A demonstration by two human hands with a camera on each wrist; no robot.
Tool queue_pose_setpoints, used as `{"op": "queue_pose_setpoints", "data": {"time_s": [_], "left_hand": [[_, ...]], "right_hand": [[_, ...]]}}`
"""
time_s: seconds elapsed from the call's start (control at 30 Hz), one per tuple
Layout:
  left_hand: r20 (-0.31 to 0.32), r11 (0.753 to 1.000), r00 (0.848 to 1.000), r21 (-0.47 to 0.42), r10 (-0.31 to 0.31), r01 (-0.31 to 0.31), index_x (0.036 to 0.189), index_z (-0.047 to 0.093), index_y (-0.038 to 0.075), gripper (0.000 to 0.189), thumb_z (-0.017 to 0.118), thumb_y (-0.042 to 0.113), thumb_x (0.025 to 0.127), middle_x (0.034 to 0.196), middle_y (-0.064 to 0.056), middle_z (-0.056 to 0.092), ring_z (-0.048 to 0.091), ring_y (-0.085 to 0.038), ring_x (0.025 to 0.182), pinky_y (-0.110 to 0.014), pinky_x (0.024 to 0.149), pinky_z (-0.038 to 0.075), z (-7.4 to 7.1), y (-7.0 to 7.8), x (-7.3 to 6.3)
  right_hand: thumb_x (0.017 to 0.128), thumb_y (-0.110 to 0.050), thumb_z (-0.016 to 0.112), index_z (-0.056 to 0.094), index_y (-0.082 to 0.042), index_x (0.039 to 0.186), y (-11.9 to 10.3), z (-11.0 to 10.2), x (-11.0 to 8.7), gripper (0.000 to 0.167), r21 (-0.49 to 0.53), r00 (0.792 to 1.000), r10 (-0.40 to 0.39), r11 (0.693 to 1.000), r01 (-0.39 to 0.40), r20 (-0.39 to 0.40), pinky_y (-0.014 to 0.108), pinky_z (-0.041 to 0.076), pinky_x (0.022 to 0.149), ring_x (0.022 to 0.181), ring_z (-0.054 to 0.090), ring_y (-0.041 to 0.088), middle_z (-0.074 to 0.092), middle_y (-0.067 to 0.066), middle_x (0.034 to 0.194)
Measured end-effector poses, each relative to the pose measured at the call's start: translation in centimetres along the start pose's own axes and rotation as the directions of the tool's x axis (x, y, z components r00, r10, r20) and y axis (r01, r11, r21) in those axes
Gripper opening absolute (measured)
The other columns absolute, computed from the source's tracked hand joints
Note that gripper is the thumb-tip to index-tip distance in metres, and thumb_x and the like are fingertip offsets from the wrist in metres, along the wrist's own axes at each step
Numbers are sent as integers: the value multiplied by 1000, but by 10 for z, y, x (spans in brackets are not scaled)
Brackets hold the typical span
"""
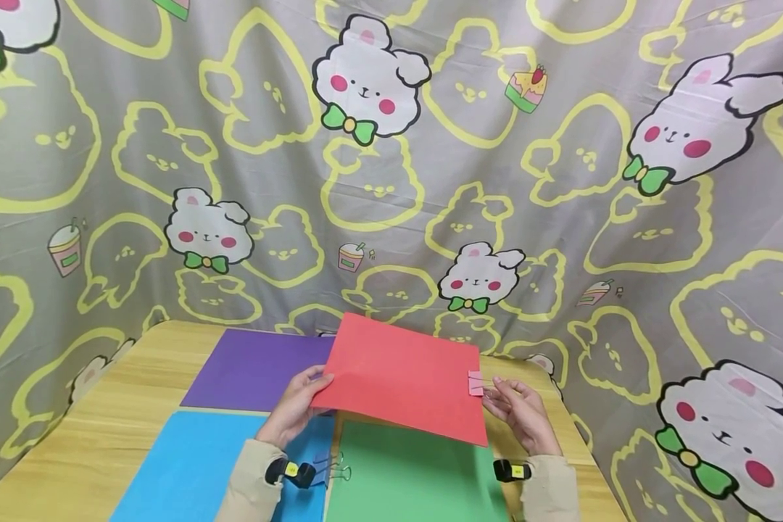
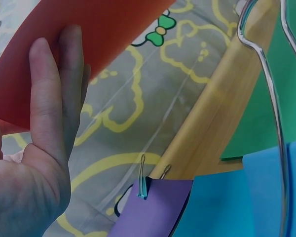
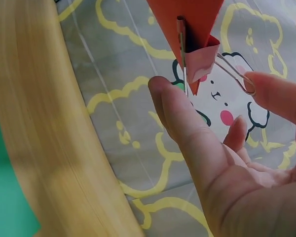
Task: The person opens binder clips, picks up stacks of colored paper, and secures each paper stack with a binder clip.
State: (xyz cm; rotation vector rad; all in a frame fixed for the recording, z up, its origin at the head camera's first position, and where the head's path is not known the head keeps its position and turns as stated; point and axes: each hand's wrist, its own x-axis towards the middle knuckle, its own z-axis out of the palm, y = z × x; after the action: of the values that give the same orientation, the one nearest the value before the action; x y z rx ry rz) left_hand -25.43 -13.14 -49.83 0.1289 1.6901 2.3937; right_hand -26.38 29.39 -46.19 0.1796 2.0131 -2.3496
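A red sheet of card (image 1: 401,377) is held up tilted above the table. My left hand (image 1: 298,406) grips its left edge, with straight fingers lying along the card in the left wrist view. A pink binder clip (image 1: 475,383) sits on the card's right edge. At this clip my right hand (image 1: 520,411) has its thumb and fingers around the wire handles. In the right wrist view one handle (image 3: 181,44) lies along the red card, while the other handle (image 3: 237,74) sticks outward and meets a fingertip (image 3: 254,83).
On the wooden table (image 1: 98,428) lie purple card (image 1: 254,370), blue card (image 1: 196,464) and green card (image 1: 417,478). A blue binder clip (image 1: 320,473) grips the blue card's right edge, its wire handles sticking out. Another clip (image 2: 144,187) is on the purple card. A patterned curtain (image 1: 391,188) hangs behind.
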Motion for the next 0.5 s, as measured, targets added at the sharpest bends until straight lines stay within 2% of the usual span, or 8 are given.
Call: {"op": "queue_pose_setpoints", "data": {"time_s": [0.13,0.23,0.4,0.5], "left_hand": [[-2,1000,1000,-2,1,-1,148,32,-7,51,53,20,109,99,6,74,76,-5,85,-20,74,62,0,0,1],[-6,1000,1000,-2,1,-1,147,33,-7,51,53,20,109,99,6,74,76,-6,85,-21,74,62,0,0,1],[-14,1000,1000,-22,3,-3,144,37,-6,45,53,17,109,98,5,74,76,-6,84,-21,74,62,1,0,1],[-8,999,1000,-46,9,-9,144,36,-7,45,52,16,109,97,6,74,76,-5,83,-20,73,62,3,1,1]], "right_hand": [[105,-19,62,55,-10,94,1,0,1,16,-1,1000,11,1000,-11,-11,33,64,86,82,77,15,74,7,89],[105,-27,62,56,-8,103,0,1,0,20,-23,999,27,999,-28,-23,34,64,84,85,77,16,73,5,95],[106,-45,57,51,-2,131,0,3,-1,50,-85,999,42,995,-44,-21,34,64,82,91,77,16,69,0,105],[107,-49,53,45,-1,141,1,5,0,60,-84,999,48,995,-48,4,35,63,83,92,75,17,67,0,110]]}}
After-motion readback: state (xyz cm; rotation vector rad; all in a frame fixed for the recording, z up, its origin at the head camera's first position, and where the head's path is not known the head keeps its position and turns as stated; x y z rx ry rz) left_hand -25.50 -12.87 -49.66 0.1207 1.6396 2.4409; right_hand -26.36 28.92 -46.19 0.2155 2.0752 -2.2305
